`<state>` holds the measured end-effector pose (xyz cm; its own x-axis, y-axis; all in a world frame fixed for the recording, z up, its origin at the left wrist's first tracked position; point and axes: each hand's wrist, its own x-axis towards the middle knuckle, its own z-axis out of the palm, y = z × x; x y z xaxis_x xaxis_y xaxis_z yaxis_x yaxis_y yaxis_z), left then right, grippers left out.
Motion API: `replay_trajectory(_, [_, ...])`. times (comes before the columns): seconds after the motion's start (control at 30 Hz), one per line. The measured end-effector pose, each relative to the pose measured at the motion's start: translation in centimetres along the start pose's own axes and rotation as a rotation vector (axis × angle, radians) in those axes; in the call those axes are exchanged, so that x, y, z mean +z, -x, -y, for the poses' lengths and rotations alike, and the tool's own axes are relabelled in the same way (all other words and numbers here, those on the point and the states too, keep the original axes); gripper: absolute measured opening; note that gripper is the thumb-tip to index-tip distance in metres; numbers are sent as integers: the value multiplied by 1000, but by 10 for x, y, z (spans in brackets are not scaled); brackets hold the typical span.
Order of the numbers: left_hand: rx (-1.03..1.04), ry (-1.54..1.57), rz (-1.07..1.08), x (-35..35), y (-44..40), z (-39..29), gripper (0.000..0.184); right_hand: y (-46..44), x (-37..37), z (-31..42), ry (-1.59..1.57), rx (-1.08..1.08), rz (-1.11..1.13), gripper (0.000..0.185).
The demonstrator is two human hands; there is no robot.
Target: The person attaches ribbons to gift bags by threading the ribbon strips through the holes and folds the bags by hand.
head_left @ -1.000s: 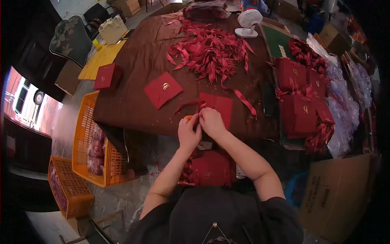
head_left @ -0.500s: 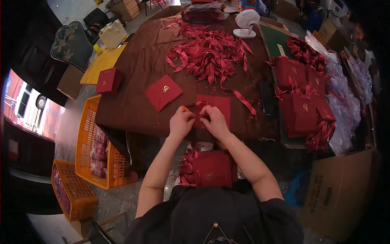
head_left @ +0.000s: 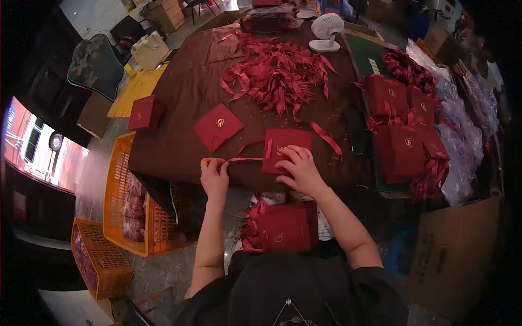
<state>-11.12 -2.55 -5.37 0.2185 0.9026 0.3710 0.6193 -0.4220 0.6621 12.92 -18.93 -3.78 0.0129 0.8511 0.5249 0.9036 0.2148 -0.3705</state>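
Note:
A red square card sleeve with a gold emblem lies flat near the table's front edge. My right hand rests on its right side, fingers spread over the emblem. My left hand pinches the end of a thin red ribbon, drawn taut to the sleeve's left edge. Another strand of ribbon curves out from that edge above it. To the upper left lies a second red sleeve with the same gold emblem, touched by neither hand. Several finished-looking red sleeves with ribbons are stacked at my lap.
A heap of red ribbons covers the table's middle, with a loose ribbon trailing right. A white fan stands behind. Stacked red sleeves fill the green board at right. A red box sits at left, above an orange crate.
My left hand has moved left, pulling the ribbon out sideways. My right hand has opened and now lies on the sleeve, whose gold emblem shows.

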Motion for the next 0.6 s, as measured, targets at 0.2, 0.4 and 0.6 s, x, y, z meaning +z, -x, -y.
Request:
replay_trajectory(0.2, [11,208,1,-1,0,6,9,37,-7,-17,84,0,197,48])
replay_trajectory(0.4, [36,344,-77,-21,-6,1,9,15,-38,6,-138,-82,12,32])
replay_trajectory(0.6, [407,-54,-382,-46,-8,-99,49,-42,-50,17,-656,357,-263,33])
